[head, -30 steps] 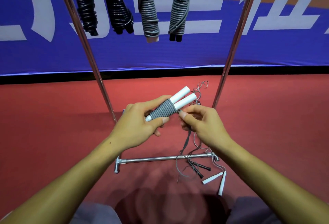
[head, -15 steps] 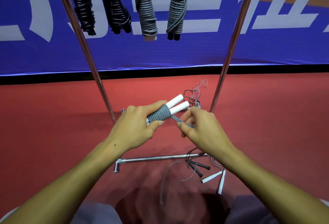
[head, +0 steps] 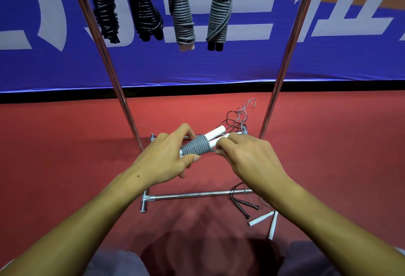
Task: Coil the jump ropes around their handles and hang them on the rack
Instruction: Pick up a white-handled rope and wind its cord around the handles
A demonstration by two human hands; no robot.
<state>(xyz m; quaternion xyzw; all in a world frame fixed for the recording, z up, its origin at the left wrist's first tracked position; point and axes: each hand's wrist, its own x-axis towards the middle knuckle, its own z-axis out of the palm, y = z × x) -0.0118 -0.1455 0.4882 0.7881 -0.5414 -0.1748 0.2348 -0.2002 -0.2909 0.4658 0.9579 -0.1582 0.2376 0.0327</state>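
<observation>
Hands meet low in front of my shiny metal rack [head: 282, 63]. Left hand [head: 163, 158] grips the white-handled jump rope wound in grey cord [head: 197, 147], right hand [head: 247, 155] pinches its loose cord end. Four coiled ropes [head: 183, 16] hang above.

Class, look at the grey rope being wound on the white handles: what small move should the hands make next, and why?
Probably one more turn: the right hand pinches the rope at the end of the grey coil, which the left hand grips, and bare white handle still shows beyond the coil.
</observation>
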